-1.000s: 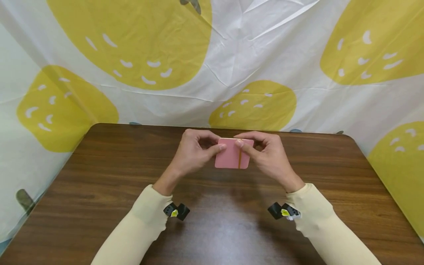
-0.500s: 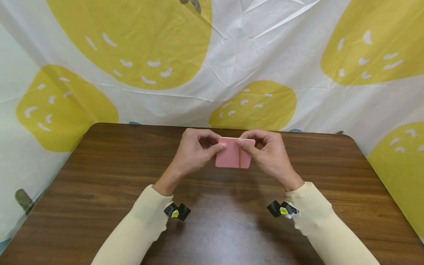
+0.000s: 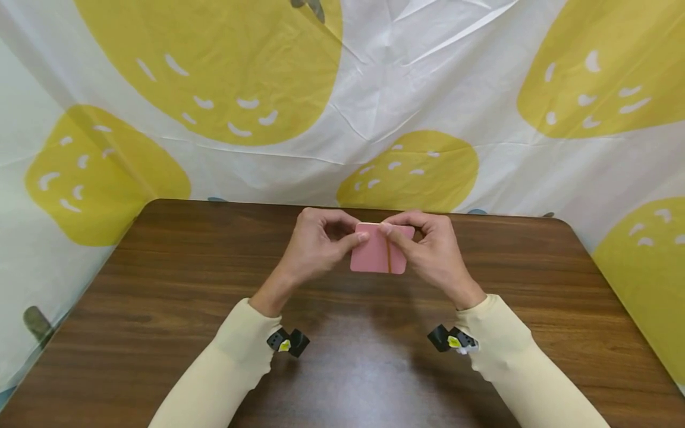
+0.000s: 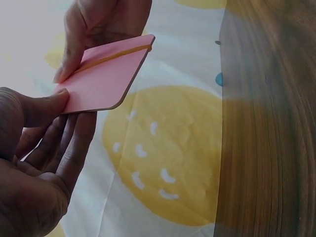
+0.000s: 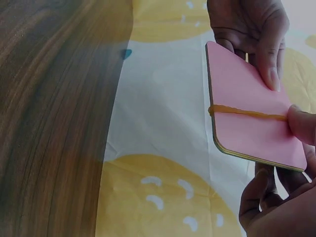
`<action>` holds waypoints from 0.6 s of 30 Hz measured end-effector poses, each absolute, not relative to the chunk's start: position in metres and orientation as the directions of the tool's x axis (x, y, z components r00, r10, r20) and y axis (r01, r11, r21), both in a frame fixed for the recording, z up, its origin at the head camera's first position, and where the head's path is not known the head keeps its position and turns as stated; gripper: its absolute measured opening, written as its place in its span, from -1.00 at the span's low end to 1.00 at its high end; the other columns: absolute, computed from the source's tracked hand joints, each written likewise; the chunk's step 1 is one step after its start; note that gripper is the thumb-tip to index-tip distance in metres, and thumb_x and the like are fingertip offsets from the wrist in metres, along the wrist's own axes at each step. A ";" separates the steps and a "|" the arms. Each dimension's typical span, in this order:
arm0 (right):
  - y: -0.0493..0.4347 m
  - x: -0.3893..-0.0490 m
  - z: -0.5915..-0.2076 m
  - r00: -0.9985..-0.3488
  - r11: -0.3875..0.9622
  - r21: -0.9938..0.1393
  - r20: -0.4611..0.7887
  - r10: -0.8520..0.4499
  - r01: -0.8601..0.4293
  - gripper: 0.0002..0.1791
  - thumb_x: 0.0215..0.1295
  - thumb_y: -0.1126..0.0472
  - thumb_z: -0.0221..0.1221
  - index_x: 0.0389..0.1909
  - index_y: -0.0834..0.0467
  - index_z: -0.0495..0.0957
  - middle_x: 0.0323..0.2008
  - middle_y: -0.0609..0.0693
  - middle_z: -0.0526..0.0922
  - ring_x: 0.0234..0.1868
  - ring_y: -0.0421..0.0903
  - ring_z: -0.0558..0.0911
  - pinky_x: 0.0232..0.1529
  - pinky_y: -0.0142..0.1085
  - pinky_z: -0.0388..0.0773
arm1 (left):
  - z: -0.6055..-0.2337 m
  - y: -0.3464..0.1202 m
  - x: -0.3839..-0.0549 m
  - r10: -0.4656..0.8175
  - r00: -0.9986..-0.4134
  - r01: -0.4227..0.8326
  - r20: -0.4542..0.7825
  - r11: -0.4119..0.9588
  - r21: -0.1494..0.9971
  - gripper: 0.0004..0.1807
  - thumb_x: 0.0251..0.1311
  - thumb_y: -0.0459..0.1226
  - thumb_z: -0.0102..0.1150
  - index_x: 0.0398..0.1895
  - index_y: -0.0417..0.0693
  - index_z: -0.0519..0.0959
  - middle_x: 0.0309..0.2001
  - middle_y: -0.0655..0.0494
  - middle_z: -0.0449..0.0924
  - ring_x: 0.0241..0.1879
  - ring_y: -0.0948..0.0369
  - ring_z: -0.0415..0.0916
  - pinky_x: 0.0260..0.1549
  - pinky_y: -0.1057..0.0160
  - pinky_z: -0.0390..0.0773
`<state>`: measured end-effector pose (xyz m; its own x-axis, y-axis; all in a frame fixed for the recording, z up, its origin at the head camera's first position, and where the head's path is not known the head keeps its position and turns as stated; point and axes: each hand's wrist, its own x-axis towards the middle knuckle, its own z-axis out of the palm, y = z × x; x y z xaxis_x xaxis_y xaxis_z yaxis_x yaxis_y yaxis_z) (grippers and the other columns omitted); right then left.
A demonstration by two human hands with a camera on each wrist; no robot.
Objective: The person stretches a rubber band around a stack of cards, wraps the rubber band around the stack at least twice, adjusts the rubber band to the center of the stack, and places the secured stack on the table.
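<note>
Brown table [image 3: 342, 368] beneath, left hand [image 3: 317, 248] and right hand [image 3: 434, 248] pinch the raised pink stack [image 3: 369, 255] between them; I judge a firm left grip best while the right eases the rubber band [image 5: 247, 113].

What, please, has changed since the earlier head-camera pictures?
The pink pad and left hand shifted slightly right, the right hand slightly left. Nothing was released: both hands still hold the pad, and the band still crosses it.
</note>
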<state>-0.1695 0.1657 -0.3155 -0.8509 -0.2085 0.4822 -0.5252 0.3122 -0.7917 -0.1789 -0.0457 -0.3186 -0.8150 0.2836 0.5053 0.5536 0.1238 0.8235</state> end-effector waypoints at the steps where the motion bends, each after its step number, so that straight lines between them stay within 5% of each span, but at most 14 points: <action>1: 0.166 -0.170 -0.316 -0.850 0.304 -0.794 0.480 -0.215 -0.526 -0.94 0.30 0.34 0.35 -0.28 0.26 0.77 -0.33 0.04 0.75 -0.28 -0.12 0.60 -0.31 -0.38 0.49 | -0.319 -0.046 -0.179 0.284 -0.816 0.552 0.504 0.124 0.824 -0.92 0.07 -0.47 0.47 -0.37 -0.33 0.74 -0.47 -0.04 0.72 -0.52 0.23 0.59 -0.48 0.33 0.58; 6: 0.166 -0.170 -0.317 -0.845 0.278 -0.802 0.467 -0.262 -0.529 -0.92 0.33 0.39 0.30 -0.26 0.27 0.77 -0.31 0.05 0.73 -0.23 -0.11 0.60 -0.22 -0.35 0.50 | -0.320 -0.046 -0.178 0.293 -0.819 0.543 0.493 0.119 0.831 -0.92 0.07 -0.48 0.47 -0.38 -0.34 0.73 -0.47 -0.04 0.71 -0.53 0.25 0.56 -0.49 0.34 0.56; 18: 0.167 -0.169 -0.312 -0.866 0.275 -0.824 0.443 -0.232 -0.496 -0.90 0.34 0.34 0.31 -0.20 0.26 0.77 -0.30 0.04 0.75 -0.31 -0.12 0.60 -0.36 -0.39 0.50 | -0.315 -0.046 -0.177 0.289 -0.816 0.549 0.500 0.121 0.827 -0.91 0.08 -0.45 0.47 -0.35 -0.32 0.75 -0.46 -0.01 0.71 -0.50 0.20 0.56 -0.46 0.31 0.55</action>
